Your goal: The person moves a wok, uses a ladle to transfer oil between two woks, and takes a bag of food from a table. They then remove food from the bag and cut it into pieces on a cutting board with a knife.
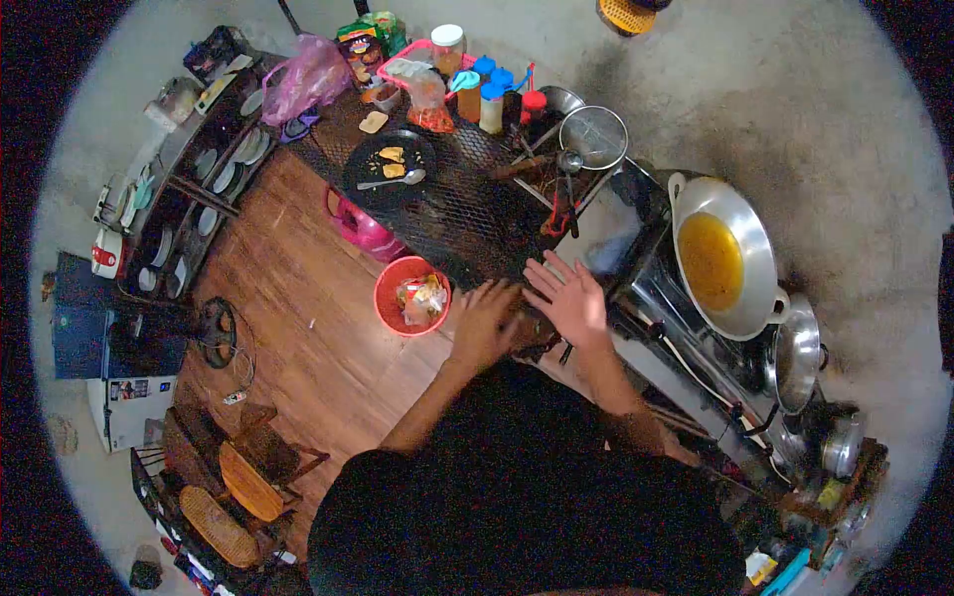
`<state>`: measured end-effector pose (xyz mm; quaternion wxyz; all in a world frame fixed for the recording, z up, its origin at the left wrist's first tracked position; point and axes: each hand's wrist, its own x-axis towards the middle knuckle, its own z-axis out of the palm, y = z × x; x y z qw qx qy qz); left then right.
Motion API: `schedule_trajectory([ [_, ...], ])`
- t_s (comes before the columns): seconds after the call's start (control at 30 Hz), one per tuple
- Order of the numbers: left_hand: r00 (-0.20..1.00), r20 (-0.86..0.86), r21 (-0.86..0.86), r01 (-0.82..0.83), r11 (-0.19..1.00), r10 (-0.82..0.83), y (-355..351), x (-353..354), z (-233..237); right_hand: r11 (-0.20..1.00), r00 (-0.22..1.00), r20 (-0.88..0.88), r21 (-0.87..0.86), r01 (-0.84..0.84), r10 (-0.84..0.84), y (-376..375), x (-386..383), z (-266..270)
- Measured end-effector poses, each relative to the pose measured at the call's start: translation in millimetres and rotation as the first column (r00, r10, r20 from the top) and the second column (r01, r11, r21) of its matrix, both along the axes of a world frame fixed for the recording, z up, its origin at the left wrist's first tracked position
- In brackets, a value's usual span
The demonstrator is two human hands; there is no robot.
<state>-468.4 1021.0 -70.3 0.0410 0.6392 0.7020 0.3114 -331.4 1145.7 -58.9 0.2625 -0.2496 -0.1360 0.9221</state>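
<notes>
My left hand (486,324) is held in front of my body, back upward, fingers stretched out at the near edge of the black mesh table (467,214). Beside it my right hand (570,300) shows its palm, fingers spread, holding nothing. A black plate (363,179) on the table carries a few yellowish food pieces (394,162) and a spoon (405,180). To the right of my right hand, a large wok (760,263) with yellow-brown liquid (710,261) sits on the stove (651,288). A round strainer (594,137) lies beyond my hands.
A red bin (381,310) with wrappers stands on the wooden floor left of my left hand. Sauce bottles (491,107), a white-lidded jar (448,52) and a pink plastic bag (306,77) crowd the table's far side. Another metal pan (798,356) sits right of the wok. Chairs (248,482) stand lower left.
</notes>
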Motion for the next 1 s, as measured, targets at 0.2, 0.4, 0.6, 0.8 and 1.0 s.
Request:
schedule_trajectory([
  [0.2,0.978,0.075,-0.058,0.2,0.978,-0.195,-41.2,52.4,28.2,0.99,0.997,-0.042,-0.128,-0.064,0.059,-70.9,24.3,-39.0],
  [0.4,0.993,-0.03,-0.023,-0.116,0.993,0.115,-76.5,54.8,-0.8,0.985,0.981,-0.18,-0.141,-0.099,0.072,-106.9,59.2,-11.8],
  [0.6,0.985,0.03,0.122,0.163,0.979,-0.168,-74.6,83.5,27.7,0.99,0.99,-0.138,-0.137,-0.035,0.015,-117.8,61.2,-48.0],
  [0.8,0.966,0.048,-0.041,-0.252,0.967,0.254,-81.8,27.2,-2.0,0.985,0.997,-0.04,-0.155,-0.073,0.067,-119.6,47.1,-3.1],
  [1.0,0.964,0.265,0.032,-0.016,0.999,0.007,-77.1,2.9,-21.1,0.984,0.99,-0.021,-0.115,-0.139,0.137,-107.7,4.6,-64.6],
])
